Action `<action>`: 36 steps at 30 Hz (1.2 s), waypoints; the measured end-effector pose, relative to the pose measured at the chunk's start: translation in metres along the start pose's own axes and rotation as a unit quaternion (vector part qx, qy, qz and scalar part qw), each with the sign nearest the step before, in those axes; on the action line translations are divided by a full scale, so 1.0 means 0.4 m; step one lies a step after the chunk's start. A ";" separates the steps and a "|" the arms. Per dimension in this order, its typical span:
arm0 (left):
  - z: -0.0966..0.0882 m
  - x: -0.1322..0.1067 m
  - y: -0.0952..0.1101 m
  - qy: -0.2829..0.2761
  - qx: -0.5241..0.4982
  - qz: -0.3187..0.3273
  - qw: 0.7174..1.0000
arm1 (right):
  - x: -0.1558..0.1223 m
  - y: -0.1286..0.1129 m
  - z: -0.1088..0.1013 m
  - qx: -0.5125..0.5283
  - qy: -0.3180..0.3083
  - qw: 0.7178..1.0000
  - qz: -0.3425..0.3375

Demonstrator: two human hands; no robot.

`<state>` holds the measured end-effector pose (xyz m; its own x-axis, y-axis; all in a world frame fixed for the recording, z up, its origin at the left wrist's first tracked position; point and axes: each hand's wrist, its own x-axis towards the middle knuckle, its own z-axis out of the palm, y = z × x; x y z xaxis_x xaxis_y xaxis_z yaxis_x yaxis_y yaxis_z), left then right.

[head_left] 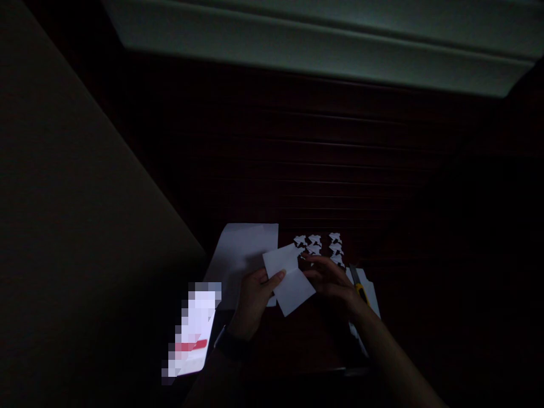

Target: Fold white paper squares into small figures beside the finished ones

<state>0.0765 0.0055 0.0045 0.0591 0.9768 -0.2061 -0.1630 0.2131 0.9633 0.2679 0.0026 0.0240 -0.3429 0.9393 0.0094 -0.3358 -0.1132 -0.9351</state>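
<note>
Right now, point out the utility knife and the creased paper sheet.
Utility knife (pixel 362 293), head view, on its yellow handle.
Creased paper sheet (pixel 291 284), head view, just below its crease.

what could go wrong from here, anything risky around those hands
The right hand could brush the yellow knife close beside it; I can't tell whether its blade is out. Its fingers might also knock the small folded papers nearby. In such dim light, a fold in the creased sheet could easily go crooked.
</note>
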 end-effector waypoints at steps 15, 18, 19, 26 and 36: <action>0.013 -0.023 0.044 -0.122 -0.053 -0.046 0.990 | -0.006 0.011 -0.014 -0.211 -0.207 0.954 0.038; 0.015 -0.025 0.045 -0.138 -0.072 -0.049 0.987 | -0.008 0.021 -0.012 -0.217 -0.217 0.950 0.060; 0.015 -0.025 0.043 -0.134 -0.074 -0.046 0.987 | -0.007 0.021 -0.013 -0.218 -0.217 0.950 0.061; 0.014 -0.020 0.028 -0.088 -0.092 -0.027 0.991 | 0.002 0.015 -0.024 -0.212 -0.179 0.959 0.053; 0.046 -0.056 0.089 -0.051 -0.123 0.024 0.991 | 0.012 0.063 -0.045 -0.095 0.072 0.992 0.043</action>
<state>0.0875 -0.0093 0.0467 0.1428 0.9811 -0.1305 -0.4030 0.1781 0.8977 0.2737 0.0101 -0.0061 -0.2289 0.9672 -0.1105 -0.1351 -0.1440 -0.9803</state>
